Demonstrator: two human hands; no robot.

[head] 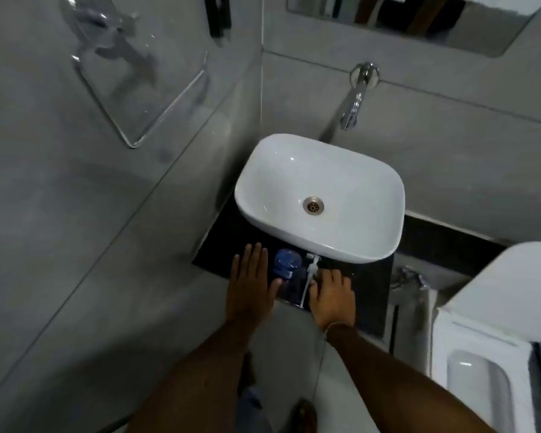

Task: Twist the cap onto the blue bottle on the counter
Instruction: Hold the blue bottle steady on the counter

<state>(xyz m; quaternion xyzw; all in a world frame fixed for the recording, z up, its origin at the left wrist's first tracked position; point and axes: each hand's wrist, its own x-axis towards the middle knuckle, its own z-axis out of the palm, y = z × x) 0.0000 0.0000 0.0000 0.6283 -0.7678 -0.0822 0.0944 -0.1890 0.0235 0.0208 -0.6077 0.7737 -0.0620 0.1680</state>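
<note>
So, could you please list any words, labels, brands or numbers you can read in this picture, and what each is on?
None can be read.
Blue bottle: any label is too blurred to read.
White pump cap, basin, wall tap: no markings visible.

Seen from above, a white basin (pixel 320 198) sits on a dark tabletop (pixel 366 276) below a wall tap (pixel 355 101). In front of the basin stands a blue bottle (pixel 286 265), and just to its right lies a white pump cap (pixel 310 276) with its tube pointing toward the tabletop's near edge. The left hand (pixel 250 282) is spread flat just left of the bottle, thumb close to it. The right hand (pixel 331 295) rests, fingers loosely extended, beside the pump cap. A toilet (pixel 497 323) is at the right.
</note>
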